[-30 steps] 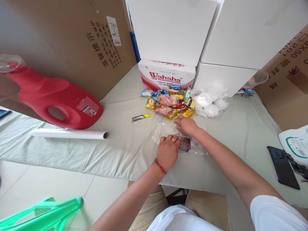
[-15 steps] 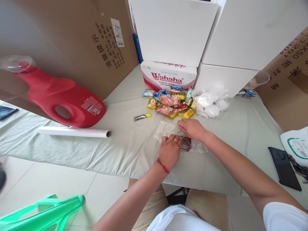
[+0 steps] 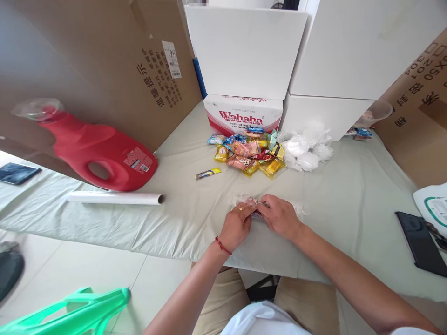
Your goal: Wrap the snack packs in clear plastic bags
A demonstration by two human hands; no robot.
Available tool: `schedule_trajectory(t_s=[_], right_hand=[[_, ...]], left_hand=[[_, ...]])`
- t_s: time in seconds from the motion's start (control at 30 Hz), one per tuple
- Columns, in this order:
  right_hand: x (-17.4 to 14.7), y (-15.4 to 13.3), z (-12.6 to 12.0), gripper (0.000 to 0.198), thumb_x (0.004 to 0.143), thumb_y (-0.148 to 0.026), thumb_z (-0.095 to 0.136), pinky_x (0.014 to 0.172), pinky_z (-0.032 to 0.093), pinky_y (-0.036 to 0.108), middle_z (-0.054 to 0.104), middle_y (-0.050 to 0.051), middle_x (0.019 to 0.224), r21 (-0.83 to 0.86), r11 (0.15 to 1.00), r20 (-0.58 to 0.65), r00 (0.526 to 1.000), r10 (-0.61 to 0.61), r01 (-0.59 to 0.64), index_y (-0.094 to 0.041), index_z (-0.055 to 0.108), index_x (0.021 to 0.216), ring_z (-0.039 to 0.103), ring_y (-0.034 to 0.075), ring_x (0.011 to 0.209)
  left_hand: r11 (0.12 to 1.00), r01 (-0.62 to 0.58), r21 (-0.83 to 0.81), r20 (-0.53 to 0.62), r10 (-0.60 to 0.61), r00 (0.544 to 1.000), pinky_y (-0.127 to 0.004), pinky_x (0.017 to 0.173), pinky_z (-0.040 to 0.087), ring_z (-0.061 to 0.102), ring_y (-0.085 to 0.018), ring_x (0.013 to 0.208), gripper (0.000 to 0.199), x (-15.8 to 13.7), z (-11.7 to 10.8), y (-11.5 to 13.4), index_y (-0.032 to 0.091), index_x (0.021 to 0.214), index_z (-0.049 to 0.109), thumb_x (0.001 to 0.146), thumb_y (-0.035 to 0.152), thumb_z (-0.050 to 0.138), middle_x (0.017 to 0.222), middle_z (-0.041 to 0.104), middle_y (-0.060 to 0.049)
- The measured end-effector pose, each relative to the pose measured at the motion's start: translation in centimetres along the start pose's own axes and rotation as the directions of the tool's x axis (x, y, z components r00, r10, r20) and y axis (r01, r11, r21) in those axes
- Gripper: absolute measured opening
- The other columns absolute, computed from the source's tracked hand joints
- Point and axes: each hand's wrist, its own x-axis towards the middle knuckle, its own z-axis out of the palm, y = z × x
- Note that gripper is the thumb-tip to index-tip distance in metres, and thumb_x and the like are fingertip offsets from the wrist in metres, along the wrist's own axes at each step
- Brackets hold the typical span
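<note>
A clear plastic bag [image 3: 239, 198] lies on the covered table in front of me, folded around something dark brown that my fingers mostly cover. My left hand [image 3: 236, 227], with a ring and a red cord bracelet, is closed on the bag from the left side. From the right, my right hand [image 3: 281, 217] pinches the bag's upper layer, its fingertips close to those of the left. Beyond the hands is a heap of wrapped snacks [image 3: 244, 150]. A small yellow-and-dark sachet [image 3: 208, 173] lies apart, left of the heap.
White crumpled plastic bags [image 3: 307, 151] sit right of the snacks. Behind stand a Wahaha carton [image 3: 244, 114] and white boxes [image 3: 247, 51]. A red jug [image 3: 104, 156] and a white roll [image 3: 115, 198] lie left; a black phone [image 3: 421, 242] lies right.
My right hand has come down and toward me, bringing the bag's far flap over the brown contents. My left hand has shifted slightly left, and the fingertips now nearly meet.
</note>
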Motion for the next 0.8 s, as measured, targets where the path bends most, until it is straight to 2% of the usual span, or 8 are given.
schedule_trajectory(t_s=[0.17,0.27,0.37,0.43,0.5,0.57,0.67,0.8], right_hand=[[-0.4,-0.5,0.0,0.016,0.096,-0.011,0.057,0.095,0.039,0.043,0.070,0.007,0.107,-0.010,0.997,-0.087,0.993,-0.080,0.079,-0.022,0.068,0.099,0.053,0.026,0.109],[-0.5,-0.7,-0.1,0.016,0.098,-0.013,0.054,0.092,0.043,0.041,0.069,0.009,0.105,0.069,0.995,-0.010,0.997,-0.073,0.074,-0.019,0.068,0.104,0.053,0.026,0.103],[-0.8,-1.0,-0.1,0.016,0.099,-0.024,0.057,0.088,0.046,0.041,0.067,0.012,0.111,0.120,0.991,0.067,0.995,-0.071,0.063,-0.016,0.067,0.108,0.052,0.027,0.099],[-1.1,-1.2,0.1,0.017,0.100,-0.026,0.057,0.090,0.047,0.042,0.066,0.013,0.116,0.149,0.987,0.070,0.995,-0.068,0.057,-0.017,0.066,0.110,0.052,0.027,0.103],[-1.3,-1.3,0.4,0.016,0.100,-0.021,0.054,0.093,0.047,0.041,0.067,0.011,0.117,0.186,0.982,0.049,0.998,-0.048,0.038,-0.018,0.067,0.111,0.053,0.026,0.104],[-1.5,-1.4,0.8,0.017,0.100,-0.018,0.053,0.094,0.047,0.041,0.067,0.011,0.118,0.225,0.974,0.025,1.000,-0.014,0.008,-0.019,0.067,0.110,0.054,0.025,0.105],[-1.7,-1.5,1.3,0.018,0.100,-0.017,0.053,0.093,0.049,0.042,0.067,0.011,0.119,0.284,0.959,-0.002,1.000,0.024,-0.022,-0.020,0.067,0.111,0.055,0.025,0.103],[-1.9,-1.5,1.4,0.019,0.101,-0.020,0.053,0.092,0.051,0.042,0.068,0.011,0.117,0.364,0.931,-0.046,0.998,0.046,-0.027,-0.020,0.068,0.113,0.055,0.024,0.103]], left_hand=[[0.993,-0.026,0.114,-0.042,0.031,0.999,-0.050,0.100,0.052,0.064,-0.026,0.116,0.052,0.0,0.0,0.1,0.029,0.126,0.072,0.087,0.002,0.050,0.125,0.075,-0.004],[0.967,0.043,0.252,-0.084,-0.022,0.996,-0.051,0.089,0.050,0.060,-0.030,0.108,0.044,-0.4,0.1,0.5,0.032,0.122,0.073,0.088,0.009,0.057,0.124,0.075,-0.005],[0.959,0.153,0.237,-0.200,-0.106,0.974,-0.051,0.094,0.047,0.058,-0.030,0.108,0.033,-1.4,0.0,-0.1,0.029,0.115,0.075,0.089,0.017,0.059,0.125,0.073,-0.008],[0.932,0.327,0.155,-0.354,-0.256,0.899,-0.050,0.098,0.047,0.058,-0.030,0.110,0.028,-2.2,-0.3,-0.9,0.024,0.113,0.074,0.090,0.025,0.059,0.122,0.070,-0.012],[0.844,0.536,0.017,-0.483,-0.462,0.744,-0.050,0.099,0.048,0.059,-0.031,0.110,0.036,-2.8,-0.6,-1.6,0.019,0.117,0.069,0.091,0.039,0.056,0.119,0.067,-0.016],[0.743,0.663,-0.093,-0.497,-0.612,0.616,-0.053,0.103,0.046,0.058,-0.034,0.115,0.052,-2.8,-0.7,-1.9,0.013,0.124,0.063,0.093,0.052,0.048,0.120,0.065,-0.020],[0.665,0.738,-0.115,-0.401,-0.711,0.578,-0.057,0.113,0.036,0.050,-0.038,0.131,0.062,-1.6,-0.4,-1.4,0.012,0.121,0.061,0.092,0.063,0.041,0.129,0.062,-0.024],[0.603,0.787,-0.133,-0.330,-0.775,0.538,-0.057,0.107,0.039,0.049,-0.042,0.130,0.051,1.4,0.2,-0.9,0.016,0.098,0.066,0.075,0.061,0.065,0.133,0.061,-0.023]])
